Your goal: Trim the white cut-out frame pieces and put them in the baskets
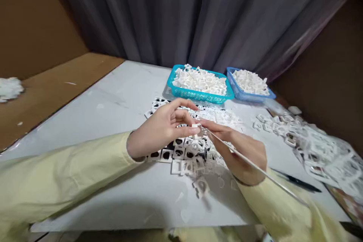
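Pinching a piece (195, 125) over the table (121, 94), in from its front edge, the left hand (159, 128) seems to steady it beside the right hand (245, 144), whose grip I cannot tell.

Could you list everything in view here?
Table: one, white, centre
Teal basket: one, teal, back
Blue basket: one, blue, back right
Pieces: many, white, baskets and table
Rod: one, whitish, right of centre
Pen-like thing: one, black, right
Heap: one, white, far left
Curtain: one, grey, behind
Panels: two, brown, left and right
Sleeves: two, pale yellow, lower left and right
Left hand: one, bare, centre, pinching a piece
Right hand: one, bare, right of left hand
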The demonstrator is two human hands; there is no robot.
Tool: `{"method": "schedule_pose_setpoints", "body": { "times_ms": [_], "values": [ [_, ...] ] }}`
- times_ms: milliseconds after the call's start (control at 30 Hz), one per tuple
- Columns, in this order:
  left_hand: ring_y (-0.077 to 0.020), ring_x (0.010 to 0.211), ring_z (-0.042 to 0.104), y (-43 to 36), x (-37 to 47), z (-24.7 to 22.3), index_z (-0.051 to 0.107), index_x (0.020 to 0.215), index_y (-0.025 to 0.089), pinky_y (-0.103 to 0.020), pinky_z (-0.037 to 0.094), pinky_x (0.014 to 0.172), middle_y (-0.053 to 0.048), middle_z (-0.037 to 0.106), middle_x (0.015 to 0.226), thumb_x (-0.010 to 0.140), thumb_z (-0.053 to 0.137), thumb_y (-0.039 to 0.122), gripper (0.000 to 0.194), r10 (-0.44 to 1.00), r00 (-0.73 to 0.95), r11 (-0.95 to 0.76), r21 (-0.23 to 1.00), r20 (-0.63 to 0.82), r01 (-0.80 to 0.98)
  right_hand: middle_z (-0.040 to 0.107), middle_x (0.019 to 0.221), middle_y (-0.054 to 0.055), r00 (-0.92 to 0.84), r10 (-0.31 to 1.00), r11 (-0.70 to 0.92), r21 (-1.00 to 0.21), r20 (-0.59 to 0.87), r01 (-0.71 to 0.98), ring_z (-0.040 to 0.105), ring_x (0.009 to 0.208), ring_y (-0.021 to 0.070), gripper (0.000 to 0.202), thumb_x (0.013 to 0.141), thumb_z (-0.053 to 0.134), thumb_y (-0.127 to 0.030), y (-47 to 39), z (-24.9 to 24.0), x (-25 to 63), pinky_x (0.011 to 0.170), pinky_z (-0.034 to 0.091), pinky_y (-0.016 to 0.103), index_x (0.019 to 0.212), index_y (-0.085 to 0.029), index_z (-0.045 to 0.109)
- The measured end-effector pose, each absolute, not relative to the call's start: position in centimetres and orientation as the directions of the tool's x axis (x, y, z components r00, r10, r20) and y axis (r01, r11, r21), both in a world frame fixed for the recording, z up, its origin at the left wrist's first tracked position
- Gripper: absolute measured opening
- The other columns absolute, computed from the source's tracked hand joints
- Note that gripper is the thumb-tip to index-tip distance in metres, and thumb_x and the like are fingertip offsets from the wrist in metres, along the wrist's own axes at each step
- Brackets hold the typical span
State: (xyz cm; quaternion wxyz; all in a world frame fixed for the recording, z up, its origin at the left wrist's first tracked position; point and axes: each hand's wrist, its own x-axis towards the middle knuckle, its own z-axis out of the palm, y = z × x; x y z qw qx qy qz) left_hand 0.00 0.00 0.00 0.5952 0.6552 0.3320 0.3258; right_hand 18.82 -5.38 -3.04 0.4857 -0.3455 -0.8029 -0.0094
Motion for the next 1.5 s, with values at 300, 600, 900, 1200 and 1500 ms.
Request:
{"method": "schedule_pose_setpoints", "body": {
  "times_ms": [300,600,900,1200,1500],
  "values": [
    [-0.0122,0.074,0.059,0.0,0.0,-0.2,0.046,0.103,0.016,-0.024,0.046,0.065,0.002,0.058,0.074,0.076,0.065,0.017,0.033,0.814,0.579,-0.077,0.996,0.038,0.043,0.07,0.101,0.008,-0.251,0.654,0.701,-0.447,0.714,0.555,0.068,0.09,0.0163,0.015,0.081,0.054,-0.002,-5.6,-2.4,18.7,0.069,0.055,0.021,0.079,-0.017,0.057],
    [-0.0117,0.069,0.054,0.2,-0.1,0.3,0.047,0.105,0.017,-0.026,0.043,0.065,0.003,0.056,0.07,0.074,0.066,0.019,0.037,0.791,0.612,-0.019,1.0,0.002,0.021,0.064,0.114,0.011,-0.364,0.741,0.667,-0.555,0.565,0.497,0.069,0.075,0.0146,0.011,0.082,0.054,-0.007,-5.3,-1.2,19.3,0.059,0.052,0.023,0.077,-0.017,0.056],
    [-0.0185,0.103,0.055,0.4,0.3,-0.2,0.044,0.111,0.021,-0.031,0.044,0.085,-0.003,0.055,0.103,0.072,0.069,0.02,0.047,0.761,0.649,0.053,0.993,0.026,-0.102,0.062,0.118,0.01,-0.242,0.719,0.644,-0.493,0.652,0.585,0.067,0.089,0.0168,0.01,0.083,0.053,-0.008,-5.6,-1.6,18.7,0.071,0.055,0.025,0.084,-0.017,0.057],
    [-0.0162,0.093,0.061,0.3,-0.2,0.6,0.046,0.105,0.021,-0.027,0.046,0.078,-0.002,0.054,0.106,0.076,0.066,0.022,0.035,0.822,0.568,0.027,0.994,0.036,-0.103,0.069,0.104,0.005,-0.341,0.632,0.675,-0.278,0.696,0.683,0.069,0.083,0.0129,0.012,0.084,0.052,-0.009,-5.1,1.4,18.5,0.066,0.055,0.019,0.087,-0.018,0.06],
    [-0.0117,0.08,0.059,0.9,-0.5,0.4,0.056,0.086,0.018,-0.026,0.044,0.077,0.002,0.062,0.085,0.077,0.067,0.023,0.015,0.823,0.556,-0.003,0.979,0.117,-0.202,0.069,0.105,0.006,-0.338,0.521,0.663,-0.123,0.784,0.738,0.069,0.082,0.0128,0.014,0.08,0.055,-0.004,-5.3,1.1,17.6,0.063,0.054,0.017,0.081,-0.017,0.058]
  ]
}}
